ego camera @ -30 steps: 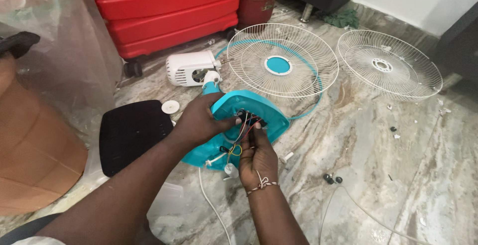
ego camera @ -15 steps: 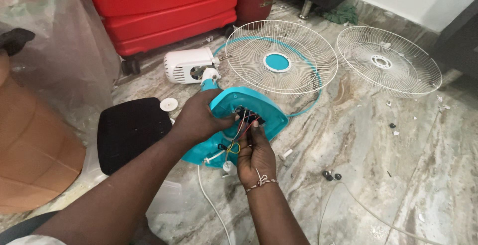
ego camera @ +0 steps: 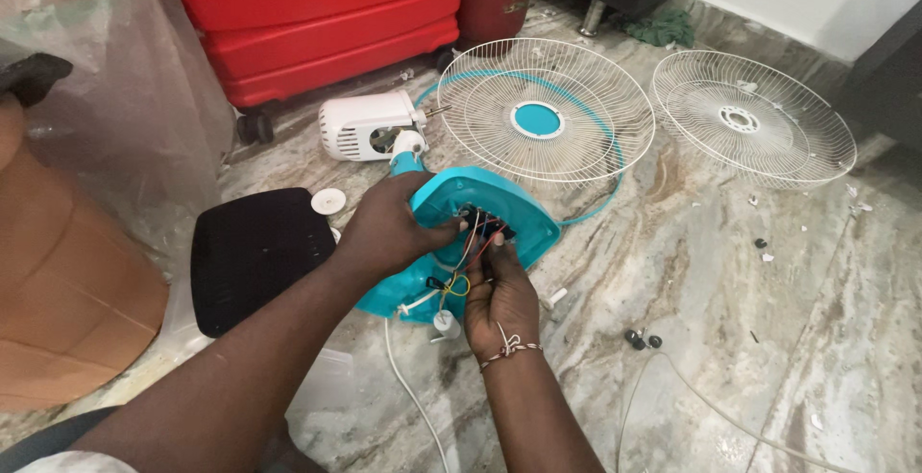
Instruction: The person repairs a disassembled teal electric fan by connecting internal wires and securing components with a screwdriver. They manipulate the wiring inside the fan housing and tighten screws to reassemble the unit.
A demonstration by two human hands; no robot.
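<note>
The teal fan base [ego camera: 480, 214] is tilted up off the marble floor [ego camera: 730, 281], underside exposed, coloured wires [ego camera: 471, 247] showing. It is gripped by the left hand [ego camera: 384, 233]; wires are pinched by the right hand [ego camera: 499, 300].

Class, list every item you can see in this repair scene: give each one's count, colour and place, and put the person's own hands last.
Fan base: one, turquoise, tilted on the floor at centre, coloured wires showing inside.
Wire fan guards: two, white; one with a turquoise hub behind the base, one far right.
Motor housing: one, white, floor behind the base.
Flat panel: one, black, floor left of the base.
Suitcase: one, red, top left.
White cable: one, trailing toward the viewer.
Marble floor: grey-brown, with small scattered bits.
Left hand: grips the base's rim.
Right hand: fingers at the wires.
</note>
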